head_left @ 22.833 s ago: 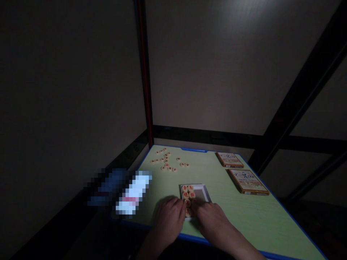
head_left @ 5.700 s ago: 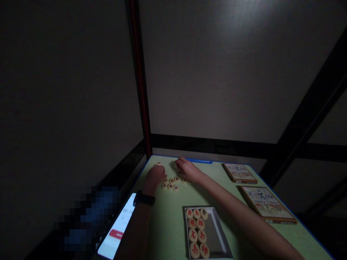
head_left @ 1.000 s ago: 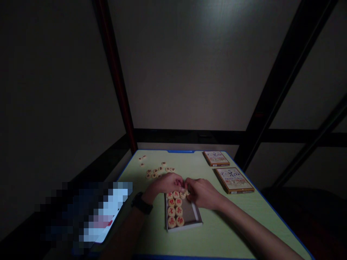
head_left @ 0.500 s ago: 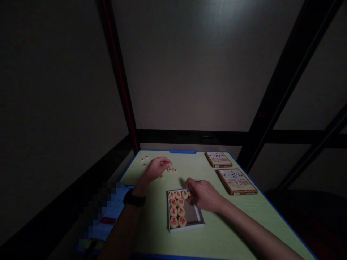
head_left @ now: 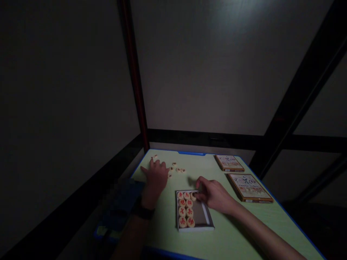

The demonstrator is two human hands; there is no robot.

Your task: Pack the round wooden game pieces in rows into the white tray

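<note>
An open box tray (head_left: 200, 229) stands on the green table, with round wooden chess pieces (head_left: 189, 212) in rows along its left side and back. My right hand (head_left: 213, 194) is over the tray's back right part, fingers bent by a dark-marked piece (head_left: 193, 196); whether it grips a piece is hidden. Farther left, my left hand (head_left: 156, 175) reaches palm down over the table with its fingers spread, a dark band on the wrist. Loose pieces (head_left: 178, 169) lie to the right of it, and a few more (head_left: 155, 156) lie just beyond its fingertips.
Two flat printed boxes (head_left: 229, 163) (head_left: 249, 187) lie at the table's right side. The green table (head_left: 233, 238) has a blue edge. A blue item (head_left: 119, 206) is at the left, beside my left forearm. Walls and dark beams stand behind.
My left hand has opened and turned palm down, reaching toward the far left pieces. My right hand stays at the tray's back right. The whole view has shifted a little.
</note>
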